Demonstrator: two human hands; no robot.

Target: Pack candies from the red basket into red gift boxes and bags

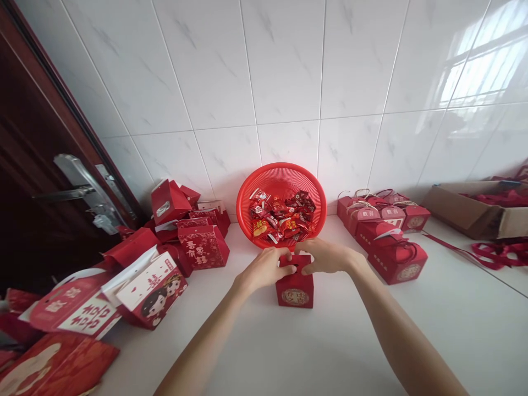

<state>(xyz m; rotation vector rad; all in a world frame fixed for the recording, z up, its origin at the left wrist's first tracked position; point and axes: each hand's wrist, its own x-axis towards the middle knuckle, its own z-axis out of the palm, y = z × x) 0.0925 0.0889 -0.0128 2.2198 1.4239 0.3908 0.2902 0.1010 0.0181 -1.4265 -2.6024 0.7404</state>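
Presently, the small red box (pixel 295 291) stands upright near the middle of the white surface (pixel 264 341), nearer the far edge than the bottom of the view, a round gold emblem on its front. The left hand (pixel 270 268) has its grip clamped on the left side of the box's top, thumb in front. The right hand (pixel 325 256) works from the other side, its grip clamped on the top's right part, with thumb and fingers bent around it; the fingertips behind are partly hidden.

Just beyond the hands, a red plastic basket (pixel 281 171) leans tilted toward the wall (pixel 284 66) at the middle of the far edge, with wrapped candies (pixel 282 217) heaped in its lower part. Along the left part of the surface, reaching up to the far left corner by the door (pixel 45 137), lies a jumble of red and white gift boxes (pixel 154 291), some tilted against each other. Right of the basket, by the far edge, red boxes with cord handles (pixel 398 258) sit in a close group. Toward the far right corner there is an open cardboard carton (pixel 466 212) holding red material, and red ribbon (pixel 495 256) trails beside it.
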